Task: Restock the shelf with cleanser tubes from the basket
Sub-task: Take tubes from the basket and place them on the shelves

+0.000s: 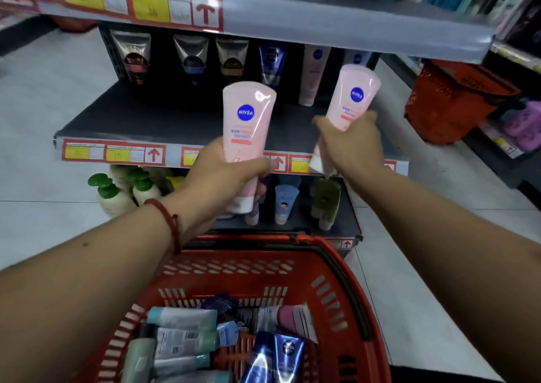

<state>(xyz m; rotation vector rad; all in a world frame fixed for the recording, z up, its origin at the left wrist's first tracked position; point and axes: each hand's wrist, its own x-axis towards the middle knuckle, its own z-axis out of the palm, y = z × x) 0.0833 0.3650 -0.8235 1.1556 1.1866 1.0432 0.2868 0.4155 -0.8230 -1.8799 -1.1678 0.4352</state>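
I have the left hand [225, 171] gripping a pink plastic cleanser tube [248, 130] upright, cap down, at frame centre. The right hand [351, 145] grips a second pink tube [354, 98] the same way, right of centre. The dark grey shelf board [140, 119] lies just beyond both, and the right hand is nearer the matching standing pink tube [313, 75].

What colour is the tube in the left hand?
The cleanser tube is pale pink; head view.

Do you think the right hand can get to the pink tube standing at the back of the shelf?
Probably yes. Only bare shelf lies between the right hand and the standing pink tube, so the way looks free. But that hand grips its own pink tube, so it could only touch.
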